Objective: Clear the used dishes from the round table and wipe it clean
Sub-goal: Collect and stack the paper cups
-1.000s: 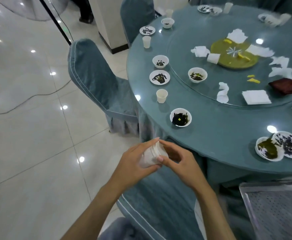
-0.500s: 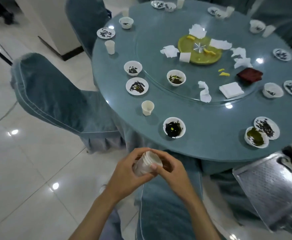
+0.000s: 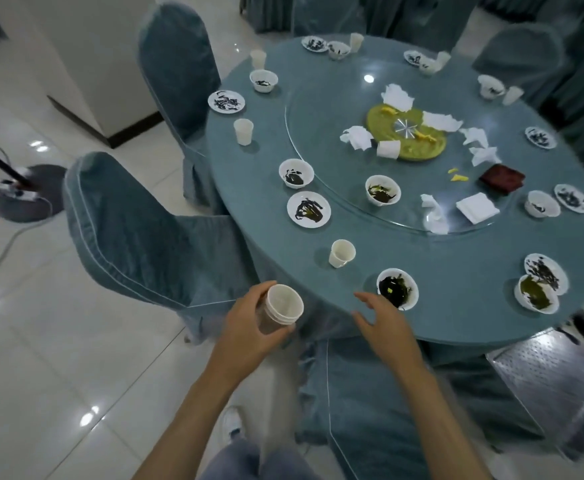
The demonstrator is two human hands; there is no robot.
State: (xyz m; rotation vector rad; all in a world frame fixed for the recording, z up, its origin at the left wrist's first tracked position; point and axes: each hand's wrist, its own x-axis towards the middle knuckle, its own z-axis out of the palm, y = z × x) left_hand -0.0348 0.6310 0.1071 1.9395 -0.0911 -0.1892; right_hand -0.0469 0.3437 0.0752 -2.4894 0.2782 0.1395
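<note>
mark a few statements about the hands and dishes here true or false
1. The left hand holds a stack of white cups. True.
2. The right hand grips the near bowl. False: it is open with its fingers spread and grips nothing.
3. A single white cup stands upright on the round table. True.
4. The tipped cup by the yellow-green disc stands upright. False: it lies on its side.
5. The dark red item lies on the floor. False: it lies on the glass turntable.
</note>
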